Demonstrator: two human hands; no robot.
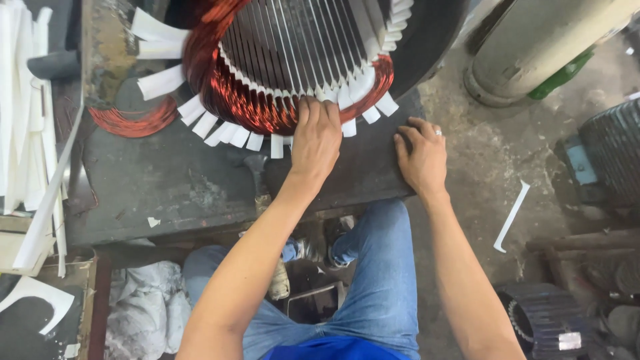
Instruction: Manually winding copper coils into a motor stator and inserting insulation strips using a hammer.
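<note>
Motor stator (293,47), on dark workbench (167,180): copper windings (247,100) being pressed down. Left hand (317,137) fingers narrow, pushing coil; right hand (420,157) spread flat, empty. Next: firm, even tucking beside paper strips (203,125).

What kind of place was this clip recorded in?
Most likely a motor rewinding or repair workshop. A motor stator with copper windings and white insulation strips sits on a worn metal bench; another finned motor housing lies on the stained concrete floor.

Glossy copper wire windings (267,110) sit in a ribbed metal stator core (293,40), with matt white paper strips (160,81); the metal desk (167,180) looks rough and stained.
</note>
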